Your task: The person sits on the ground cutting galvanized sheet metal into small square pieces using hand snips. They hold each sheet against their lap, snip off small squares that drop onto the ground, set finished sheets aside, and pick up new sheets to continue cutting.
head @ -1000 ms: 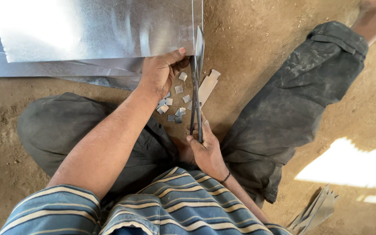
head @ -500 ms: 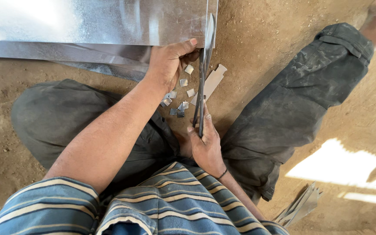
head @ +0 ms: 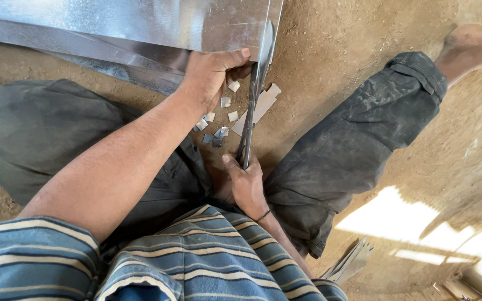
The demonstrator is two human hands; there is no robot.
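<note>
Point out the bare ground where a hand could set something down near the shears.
Bare dirt lies right of the shears, between the metal sheet edge and the right leg. More lies beyond that leg, toward the sunlit patch. It is crowded between the left hand and right hand, where metal offcuts litter the ground.

Count: one metal sheet, one pair of shears, about nine small metal scraps, two hands.

Striped blue/cream shirt; dusty dk-grey trousers; wristband.
</note>
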